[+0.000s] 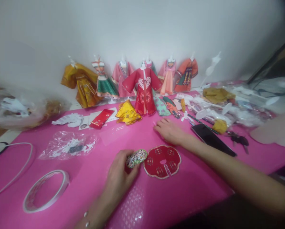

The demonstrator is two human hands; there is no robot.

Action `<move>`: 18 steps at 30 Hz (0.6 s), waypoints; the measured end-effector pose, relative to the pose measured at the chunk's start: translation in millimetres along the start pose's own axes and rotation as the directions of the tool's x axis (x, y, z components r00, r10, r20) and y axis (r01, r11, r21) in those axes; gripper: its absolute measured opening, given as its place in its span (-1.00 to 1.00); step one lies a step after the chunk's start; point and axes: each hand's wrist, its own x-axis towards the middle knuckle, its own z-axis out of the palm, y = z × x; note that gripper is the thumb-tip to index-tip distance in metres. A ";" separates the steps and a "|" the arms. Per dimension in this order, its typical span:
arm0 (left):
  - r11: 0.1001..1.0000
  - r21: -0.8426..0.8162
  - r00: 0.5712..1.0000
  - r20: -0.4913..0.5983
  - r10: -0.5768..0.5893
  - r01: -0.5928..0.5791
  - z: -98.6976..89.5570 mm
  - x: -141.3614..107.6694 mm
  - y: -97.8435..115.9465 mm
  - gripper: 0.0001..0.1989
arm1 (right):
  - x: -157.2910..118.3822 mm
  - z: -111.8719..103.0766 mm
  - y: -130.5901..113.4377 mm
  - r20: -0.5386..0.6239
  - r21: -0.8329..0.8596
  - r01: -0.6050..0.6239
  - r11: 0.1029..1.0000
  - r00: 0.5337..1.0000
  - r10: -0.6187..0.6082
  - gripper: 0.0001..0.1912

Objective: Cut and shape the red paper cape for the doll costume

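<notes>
Between the thumb and fingers of my left hand is a small oval case with a speckled, multicoloured top and a green rim. Its right end is close to a red scalloped cloth piece, which lies flat with a pale beaded edge, a central hole and a slit toward me. My right hand rests beyond the red piece, its fingers pointing left and slightly bent; what they touch, if anything, is too blurred to tell. Behind it stands a small red robe on a white form.
More dressed doll forms, one in a yellow robe, line the wall. A tape roll and a bag of white parts lie left. A phone, keys and plastic-wrapped pieces are right. A red packet lies near yellow cloth.
</notes>
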 end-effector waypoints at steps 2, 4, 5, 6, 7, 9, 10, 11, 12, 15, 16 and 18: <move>1.000 -0.010 1.000 0.012 -0.002 0.002 -0.5 -0.2 1.2 -0.73 | 9.7 3.8 -0.9 0.045 -0.031 -0.016 0.999 0.999 0.018 -0.73; 1.000 -0.012 1.000 0.016 -0.001 0.001 -1.0 -0.2 2.5 -0.74 | 14.6 3.4 -2.0 0.081 -0.047 -0.039 0.998 0.996 0.043 -0.73; 1.000 -0.012 1.000 0.018 0.000 0.000 -1.2 -0.3 3.1 -0.75 | 14.8 1.4 -2.1 0.095 -0.051 -0.057 0.997 0.994 0.061 -0.73; 1.000 -0.013 1.000 0.019 0.000 0.000 -1.4 -0.5 3.7 -0.75 | 13.6 -1.6 -1.6 0.104 -0.055 -0.083 0.995 0.991 0.089 -0.72; 1.000 -0.015 1.000 0.022 0.002 -0.002 -1.4 -0.6 4.2 -0.75 | 10.8 -5.3 -0.6 0.110 -0.060 -0.121 0.991 0.986 0.127 -0.71; 1.000 -0.022 0.999 0.032 0.006 -0.006 -1.4 -1.2 5.5 -0.75 | 1.5 -13.6 2.9 0.112 -0.072 -0.224 0.972 0.966 0.231 -0.69; 1.000 -0.026 0.999 0.038 0.010 -0.009 -1.5 -1.5 6.2 -0.76 | -4.5 -17.3 5.1 0.115 -0.077 -0.283 0.956 0.950 0.290 -0.71; 0.999 -0.033 0.999 0.042 0.015 -0.013 -1.5 -2.0 7.1 -0.75 | -10.8 -20.2 7.1 0.121 -0.078 -0.338 0.938 0.931 0.345 -0.73; 0.999 -0.044 0.999 0.048 0.021 -0.019 -1.5 -2.4 8.1 -0.75 | -17.0 -22.1 8.9 0.135 -0.073 -0.384 0.920 0.911 0.391 -0.75; 0.995 -0.090 0.997 0.066 0.050 -0.044 -1.5 -3.6 11.7 -0.73 | -32.0 -22.2 10.9 0.184 -0.034 -0.483 0.875 0.858 0.480 -0.72; 0.993 -0.107 0.995 0.073 0.063 -0.055 -1.4 -3.9 13.0 -0.73 | -35.3 -21.0 10.4 0.195 -0.015 -0.504 0.863 0.845 0.497 -0.71; 0.986 -0.141 0.991 0.091 0.097 -0.083 -1.0 -4.5 15.5 -0.72 | -39.3 -18.3 8.4 0.203 0.020 -0.536 0.844 0.829 0.522 -0.68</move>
